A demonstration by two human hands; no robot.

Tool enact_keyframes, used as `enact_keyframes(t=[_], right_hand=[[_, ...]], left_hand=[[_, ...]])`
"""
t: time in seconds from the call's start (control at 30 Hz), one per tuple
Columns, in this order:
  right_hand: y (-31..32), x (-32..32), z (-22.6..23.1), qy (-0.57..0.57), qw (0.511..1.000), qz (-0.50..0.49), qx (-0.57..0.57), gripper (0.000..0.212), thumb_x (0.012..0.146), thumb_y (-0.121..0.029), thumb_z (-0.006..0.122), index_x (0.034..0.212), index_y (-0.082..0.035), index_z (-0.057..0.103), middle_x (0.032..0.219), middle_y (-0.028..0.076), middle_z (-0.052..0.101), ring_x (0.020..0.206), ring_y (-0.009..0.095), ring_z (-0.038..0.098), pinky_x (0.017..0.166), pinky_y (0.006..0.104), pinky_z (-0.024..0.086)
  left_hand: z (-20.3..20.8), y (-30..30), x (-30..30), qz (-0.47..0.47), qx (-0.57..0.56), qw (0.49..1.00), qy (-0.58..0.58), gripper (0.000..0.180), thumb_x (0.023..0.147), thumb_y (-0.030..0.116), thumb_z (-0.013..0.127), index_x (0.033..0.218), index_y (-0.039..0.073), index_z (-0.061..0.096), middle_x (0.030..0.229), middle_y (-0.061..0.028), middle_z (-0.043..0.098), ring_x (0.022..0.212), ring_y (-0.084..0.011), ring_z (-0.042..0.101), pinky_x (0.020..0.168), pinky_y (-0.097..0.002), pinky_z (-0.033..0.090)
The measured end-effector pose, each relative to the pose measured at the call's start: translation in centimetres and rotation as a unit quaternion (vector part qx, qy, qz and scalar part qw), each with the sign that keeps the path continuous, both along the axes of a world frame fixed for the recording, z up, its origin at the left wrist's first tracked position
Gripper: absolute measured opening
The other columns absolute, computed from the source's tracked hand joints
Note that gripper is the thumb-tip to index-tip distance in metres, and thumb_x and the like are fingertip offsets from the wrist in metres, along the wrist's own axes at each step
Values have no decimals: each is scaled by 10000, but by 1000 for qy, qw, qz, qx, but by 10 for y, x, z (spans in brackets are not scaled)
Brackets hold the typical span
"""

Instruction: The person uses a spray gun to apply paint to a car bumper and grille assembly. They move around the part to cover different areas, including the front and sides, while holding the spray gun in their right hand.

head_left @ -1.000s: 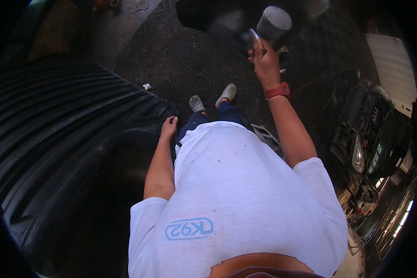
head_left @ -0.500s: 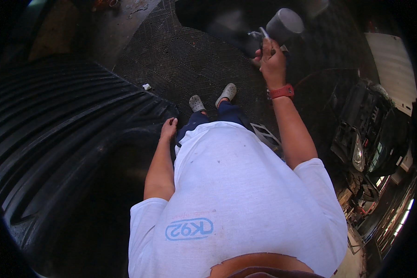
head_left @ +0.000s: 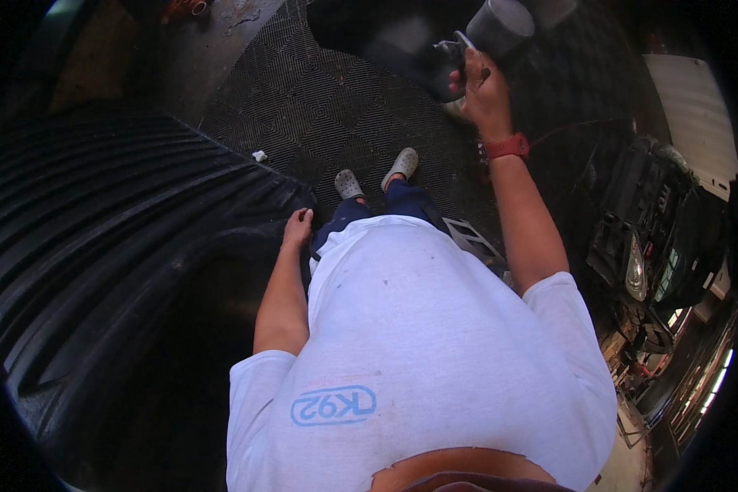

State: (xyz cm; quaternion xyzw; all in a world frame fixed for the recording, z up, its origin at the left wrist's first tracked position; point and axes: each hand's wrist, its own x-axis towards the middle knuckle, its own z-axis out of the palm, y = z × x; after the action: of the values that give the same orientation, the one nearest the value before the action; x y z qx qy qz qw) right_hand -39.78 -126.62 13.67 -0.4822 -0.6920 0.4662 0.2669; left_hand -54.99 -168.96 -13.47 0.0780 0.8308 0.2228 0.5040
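Observation:
My right hand [head_left: 485,86] is wrapped round a spray gun [head_left: 453,47], which has a grey cylindrical cup [head_left: 501,28] on it. I hold it out ahead, beside a glossy black panel [head_left: 377,37]. A thin red hose [head_left: 578,127] runs off to the right behind my wrist. At my left side hangs my left hand [head_left: 298,225], its fingers curled in and nothing seen in them. It is close to my thigh and the near corner of a large black ribbed liner [head_left: 131,197]; whether it touches the liner I cannot tell.
A dark patterned mat [head_left: 303,107] covers the floor ahead of my feet. A small white scrap [head_left: 259,156] lies by the liner's edge. To the right are dark car parts with a headlight [head_left: 635,266] and a whitish panel [head_left: 689,115]. A pale frame [head_left: 471,238] stands by my right leg.
My right hand has moved slightly farther away with the spray gun, and the cup has shifted up a little. My left hand has stayed where it was.

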Motion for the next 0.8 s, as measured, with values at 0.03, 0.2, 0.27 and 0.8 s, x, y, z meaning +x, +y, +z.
enact_keyframes(t=[0.03, 0.2, 0.27, 0.8], right_hand=[[3, 0, 1, -5, 1000, -5, 11, 460, 1046, -444, 551, 1164, -11, 654, 767, 54, 677, 657, 121, 670, 589, 285, 529], [19, 7, -1, -25, 996, -47, 71, 488, 1053, -494, 504, 1194, -49, 648, 789, 45, 686, 625, 96, 657, 441, 253, 456], [16, 4, 3, -17, 996, -44, 78, 470, 1049, -460, 532, 1188, -28, 656, 777, 63, 686, 658, 120, 675, 551, 280, 513], [-28, -53, -54, -69, 992, 28, 98, 504, 1023, -479, 537, 1191, -20, 661, 1021, 279, 698, 965, 484, 658, 778, 521, 528]], left_hand=[[2, 1, 0, 0, -2, 1000, 3, 509, 998, 389, 595, 1368, 40, 604, 1346, -168, 647, 1252, -285, 614, 1062, -375, 457], [3, 1, -1, 2, -5, 1000, 3, 514, 995, 393, 600, 1372, 43, 602, 1359, -169, 640, 1263, -284, 608, 1065, -375, 455], [-8, -6, 1, 1, -9, 1000, 7, 517, 994, 396, 601, 1372, 44, 603, 1355, -168, 642, 1261, -282, 610, 1064, -375, 456], [-12, -14, 3, 20, 5, 1000, -9, 535, 991, 410, 602, 1375, 38, 599, 1351, -170, 645, 1260, -283, 611, 1067, -370, 454]])
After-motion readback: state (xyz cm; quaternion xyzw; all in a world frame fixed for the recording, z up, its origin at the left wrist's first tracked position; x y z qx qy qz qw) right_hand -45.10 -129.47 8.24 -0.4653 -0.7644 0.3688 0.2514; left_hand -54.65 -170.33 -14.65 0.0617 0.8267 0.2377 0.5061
